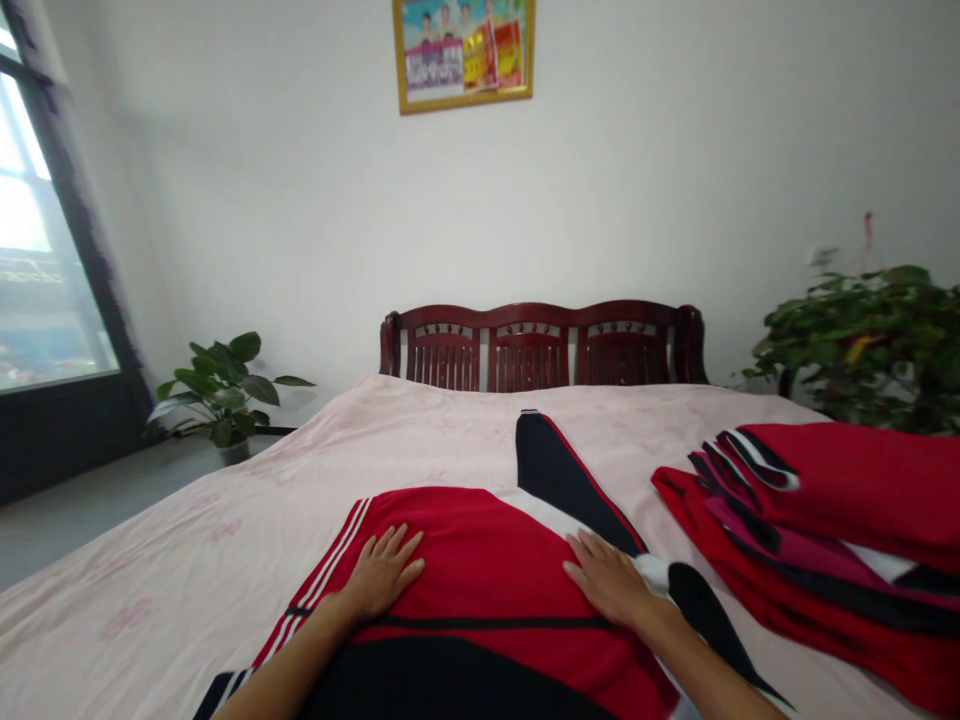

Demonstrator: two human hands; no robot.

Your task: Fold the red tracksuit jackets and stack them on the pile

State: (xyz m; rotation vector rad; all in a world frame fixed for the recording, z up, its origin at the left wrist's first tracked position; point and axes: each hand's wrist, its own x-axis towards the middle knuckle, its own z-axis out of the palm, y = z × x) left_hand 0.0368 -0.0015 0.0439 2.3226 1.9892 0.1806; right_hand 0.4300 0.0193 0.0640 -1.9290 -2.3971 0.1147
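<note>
A red garment (480, 560) with a black lower part, a thin black band and white stripes on its left edge lies spread on the pink bedsheet (172, 560). On the left part of its red cloth my left hand (381, 577) rests flat, fingers spread. My right hand (606, 580) lies with fingers stretched out near the garment's right side, by a white strip. A dark sleeve-like piece (559, 475) with red edging points away toward the headboard. Another black piece (709, 610) lies beside my right forearm, which partly hides it.
A stack of folded red, black and magenta clothes (847, 510) sits on the bed at the right. A dark wooden headboard (529, 345) stands at the far side. Potted plants stand at left (225, 385) and right (870, 340). A framed picture (465, 55) hangs above.
</note>
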